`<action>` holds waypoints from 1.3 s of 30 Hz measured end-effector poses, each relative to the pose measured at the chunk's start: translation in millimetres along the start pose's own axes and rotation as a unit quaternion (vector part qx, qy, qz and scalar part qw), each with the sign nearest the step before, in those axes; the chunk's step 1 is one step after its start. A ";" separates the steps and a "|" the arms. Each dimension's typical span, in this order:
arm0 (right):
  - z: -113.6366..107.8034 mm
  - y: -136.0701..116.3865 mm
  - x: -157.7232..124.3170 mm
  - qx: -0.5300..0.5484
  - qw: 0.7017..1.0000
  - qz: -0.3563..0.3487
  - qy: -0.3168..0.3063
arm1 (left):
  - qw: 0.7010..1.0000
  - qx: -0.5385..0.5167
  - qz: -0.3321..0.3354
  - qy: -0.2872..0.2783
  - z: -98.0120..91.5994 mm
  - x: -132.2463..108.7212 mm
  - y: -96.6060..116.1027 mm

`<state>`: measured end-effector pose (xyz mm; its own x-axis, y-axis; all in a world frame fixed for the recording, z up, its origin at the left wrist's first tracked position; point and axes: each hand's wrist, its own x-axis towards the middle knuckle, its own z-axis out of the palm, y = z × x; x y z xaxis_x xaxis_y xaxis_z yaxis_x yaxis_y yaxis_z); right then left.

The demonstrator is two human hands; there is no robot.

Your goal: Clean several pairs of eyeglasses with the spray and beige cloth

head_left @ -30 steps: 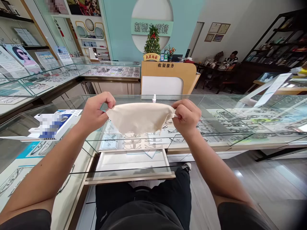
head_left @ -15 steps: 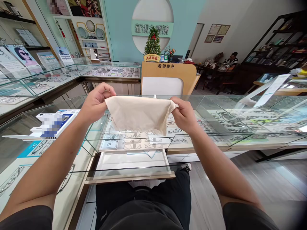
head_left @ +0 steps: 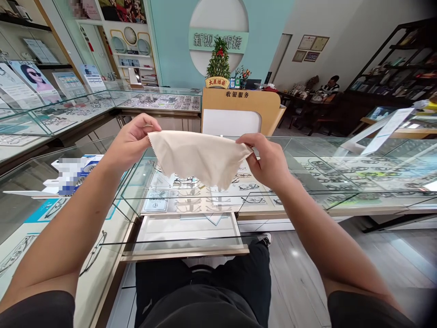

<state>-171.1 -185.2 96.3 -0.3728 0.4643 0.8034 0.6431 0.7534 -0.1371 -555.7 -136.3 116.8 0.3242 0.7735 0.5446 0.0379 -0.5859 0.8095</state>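
Observation:
Between my hands hangs a cream cleaning cloth (head_left: 198, 157) with zigzag-cut edges, stretched along its top and drooping in folds below. My left hand (head_left: 134, 139) pinches its upper left corner between thumb and fingers. At the other end, my right hand (head_left: 268, 159) grips the upper right corner, its fingers curled over the fabric. The cloth is held above a glass display counter, in which eyeglasses (head_left: 251, 187) lie in rows. Part of that display is hidden behind the cloth.
Below the counter, a white drawer (head_left: 160, 232) stands pulled out in front of my lap. Blue and white boxes (head_left: 82, 171) sit on the left counter. A white stand (head_left: 378, 132) rises at right. Beyond are a wooden cashier desk (head_left: 276, 102) and a seated person (head_left: 330, 85).
My hands have moved slightly apart and the left one a little up. The cloth's top edge now slopes down to the right, and its lower edge has swung into new folds.

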 end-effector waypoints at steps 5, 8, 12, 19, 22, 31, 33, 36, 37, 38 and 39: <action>-3.4 -6.4 8.2 0.120 0.992 0.007 0.034 | 1.000 -0.006 0.023 0.004 -3.0 2.4 2.6; -8.6 -8.1 13.1 0.167 0.985 0.041 0.027 | 0.999 -0.012 0.033 -0.009 -8.3 3.3 3.9; -16.8 -5.9 18.2 0.221 0.973 0.070 0.007 | 0.998 -0.020 0.031 -0.043 -13.8 3.2 7.2; -25.4 -4.5 22.6 0.253 0.964 0.076 0.008 | 0.997 -0.054 -0.002 -0.058 -4.1 -1.9 14.1; -27.7 -4.4 21.0 0.253 0.964 0.078 0.008 | 0.996 -0.063 -0.021 -0.060 1.5 -3.3 12.6; -47.1 -15.9 18.9 0.273 0.955 0.103 -0.058 | 0.991 -0.114 -0.038 -0.054 -1.2 -3.5 -0.6; -52.3 -21.4 20.4 0.269 0.956 0.088 -0.072 | 0.990 -0.124 -0.038 -0.055 -2.3 -4.6 1.0; -59.9 -28.2 21.3 0.255 0.961 0.056 -0.086 | 0.988 -0.139 -0.038 -0.056 -5.3 -6.4 4.8; -62.1 -30.0 21.1 0.256 0.961 0.048 -0.090 | 0.987 -0.142 -0.038 -0.058 -6.7 -7.0 6.1; -63.9 -31.5 20.6 0.260 0.960 0.042 -0.096 | 0.987 -0.145 -0.040 -0.062 -8.1 -7.8 7.2; -65.2 -33.2 20.1 0.267 0.958 0.038 -0.102 | 0.985 -0.148 -0.043 -0.070 -9.4 -8.9 8.1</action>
<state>-156.3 -231.2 154.8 -0.4972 0.5670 0.6567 0.2606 0.8196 -0.5103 -567.1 -145.7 120.6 0.4598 0.7645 0.4517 -0.2002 -0.4064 0.8915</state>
